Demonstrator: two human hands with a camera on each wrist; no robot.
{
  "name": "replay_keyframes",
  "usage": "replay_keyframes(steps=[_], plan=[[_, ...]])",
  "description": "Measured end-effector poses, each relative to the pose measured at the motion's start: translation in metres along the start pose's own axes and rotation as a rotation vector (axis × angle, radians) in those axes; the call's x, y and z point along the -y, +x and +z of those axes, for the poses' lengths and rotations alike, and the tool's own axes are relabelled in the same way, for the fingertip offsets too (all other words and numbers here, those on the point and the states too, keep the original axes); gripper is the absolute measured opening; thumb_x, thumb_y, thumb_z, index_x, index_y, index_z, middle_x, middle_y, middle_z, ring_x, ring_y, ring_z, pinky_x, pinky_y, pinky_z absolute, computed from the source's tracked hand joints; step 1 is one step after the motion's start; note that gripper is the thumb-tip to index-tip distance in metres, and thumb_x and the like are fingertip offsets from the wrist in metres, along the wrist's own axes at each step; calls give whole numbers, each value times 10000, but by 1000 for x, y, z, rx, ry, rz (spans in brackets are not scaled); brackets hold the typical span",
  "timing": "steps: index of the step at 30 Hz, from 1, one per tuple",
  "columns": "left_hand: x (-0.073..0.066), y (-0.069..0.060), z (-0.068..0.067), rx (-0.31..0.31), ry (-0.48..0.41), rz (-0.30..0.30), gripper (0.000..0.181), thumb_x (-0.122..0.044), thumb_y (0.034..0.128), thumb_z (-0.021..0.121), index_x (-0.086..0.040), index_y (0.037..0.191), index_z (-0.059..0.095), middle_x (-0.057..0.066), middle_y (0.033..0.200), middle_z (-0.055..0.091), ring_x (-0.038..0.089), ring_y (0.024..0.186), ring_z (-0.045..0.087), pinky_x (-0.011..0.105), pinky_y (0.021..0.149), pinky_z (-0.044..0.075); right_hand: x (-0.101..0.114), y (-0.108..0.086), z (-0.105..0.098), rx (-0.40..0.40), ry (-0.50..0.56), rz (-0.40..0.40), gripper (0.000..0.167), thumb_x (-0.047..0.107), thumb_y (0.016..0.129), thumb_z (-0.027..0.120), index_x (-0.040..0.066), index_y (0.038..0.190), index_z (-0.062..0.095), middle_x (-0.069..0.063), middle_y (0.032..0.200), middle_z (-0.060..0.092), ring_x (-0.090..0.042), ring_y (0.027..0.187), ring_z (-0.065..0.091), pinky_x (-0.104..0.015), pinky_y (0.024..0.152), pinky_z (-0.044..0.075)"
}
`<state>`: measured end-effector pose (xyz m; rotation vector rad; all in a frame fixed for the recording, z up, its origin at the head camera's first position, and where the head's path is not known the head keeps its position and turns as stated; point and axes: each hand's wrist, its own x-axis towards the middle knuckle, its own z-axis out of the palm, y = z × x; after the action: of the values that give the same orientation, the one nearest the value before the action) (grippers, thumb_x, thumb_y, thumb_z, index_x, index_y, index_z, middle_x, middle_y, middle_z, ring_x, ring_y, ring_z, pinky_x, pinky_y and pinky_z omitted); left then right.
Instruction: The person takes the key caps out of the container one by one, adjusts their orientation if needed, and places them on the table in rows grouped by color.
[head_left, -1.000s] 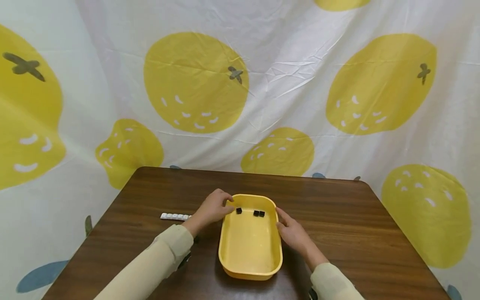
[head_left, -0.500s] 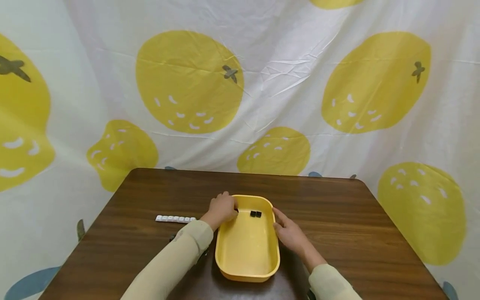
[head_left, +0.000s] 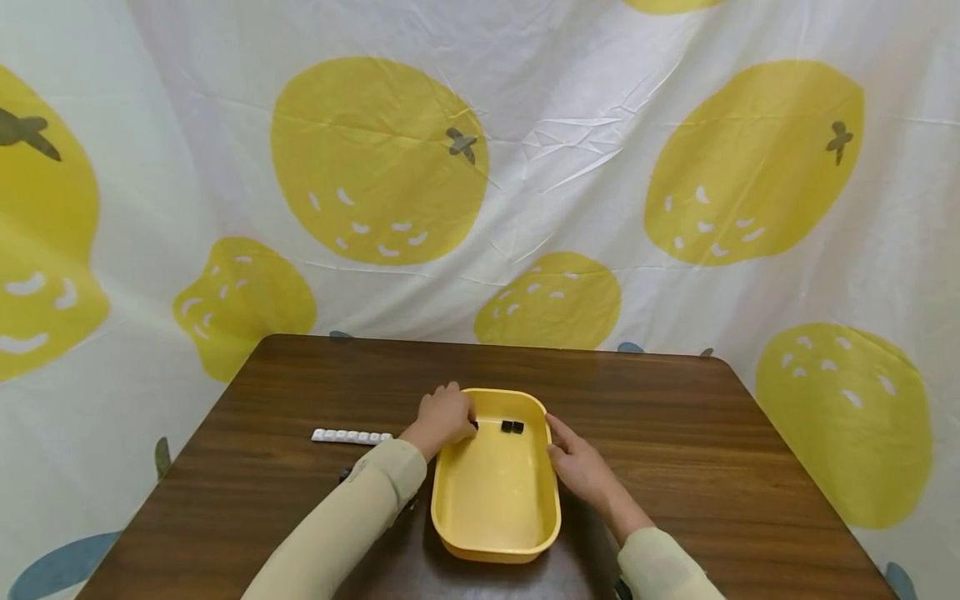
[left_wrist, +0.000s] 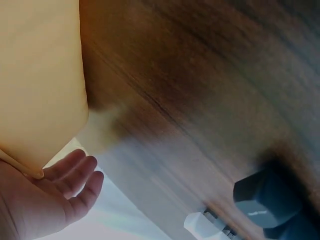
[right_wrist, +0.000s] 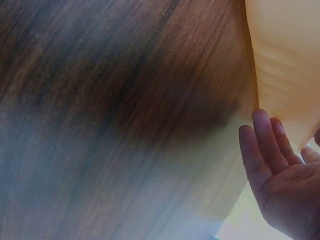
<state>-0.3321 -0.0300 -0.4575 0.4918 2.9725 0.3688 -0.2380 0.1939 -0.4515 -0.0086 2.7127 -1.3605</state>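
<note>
A deep yellow plastic tray (head_left: 497, 521) stands on the table. Inside its far end, two black keycaps (head_left: 512, 427) lie side by side. My left hand (head_left: 444, 418) reaches over the tray's far left rim, thumb and index finger inside at another black keycap (head_left: 476, 426), mostly hidden by the fingers. That hand's other fingers hang outside the tray wall in the left wrist view. My right hand (head_left: 585, 473) holds the tray's right rim near the far corner; in the right wrist view its outer fingers (right_wrist: 267, 145) extend outside the wall.
On the brown wooden table (head_left: 675, 467), a row of white keycaps (head_left: 351, 437) lies left of the tray. Black keycaps (left_wrist: 267, 197) sit near my left forearm, partly hidden by the sleeve in the head view. A lemon-print cloth (head_left: 555, 192) hangs behind the table.
My left hand has moved a little right and down onto the left black keycap, now covering most of it. The right hand keeps its place on the rim. The view shifted slightly.
</note>
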Motion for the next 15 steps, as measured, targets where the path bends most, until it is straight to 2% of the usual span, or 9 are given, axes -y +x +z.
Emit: replay_keyframes(steps=[4, 7, 11, 15], plan=[[0, -1, 0, -14, -31, 8, 99, -261, 849, 769, -191, 919, 761, 54, 1026, 530, 273, 967, 485, 494, 885, 415, 0, 0, 0, 6, 8, 8, 532, 131, 1023, 487, 102, 1539, 363, -219, 1281, 604, -278, 1031, 604, -499, 924, 453], [-1, -3, -2, -44, -61, 24, 135, -266, 858, 766, -199, 976, 771, 67, 1099, 545, 282, 1033, 489, 489, 906, 417, 0, 0, 1, 7, 7, 7, 534, 131, 1022, 485, 99, 1540, 360, -236, 1325, 577, -301, 1091, 592, -519, 960, 435], [-2, -7, -8, -132, -108, 89, 146, -272, 864, 769, -184, 981, 766, 108, 1233, 549, 316, 1149, 493, 493, 955, 422, 0, 1, 0, 5, 2, 10, 533, 130, 1020, 483, 97, 1539, 362, -241, 1333, 570, -301, 1069, 588, -497, 929, 444], [-2, -11, -16, -214, -184, 168, 147, -241, 870, 769, -138, 964, 722, 119, 1192, 544, 307, 1105, 515, 456, 916, 462, 1, 0, 0, 4, -2, 9, 530, 131, 1021, 481, 90, 1537, 363, -244, 1335, 568, -300, 1065, 584, -495, 926, 441]])
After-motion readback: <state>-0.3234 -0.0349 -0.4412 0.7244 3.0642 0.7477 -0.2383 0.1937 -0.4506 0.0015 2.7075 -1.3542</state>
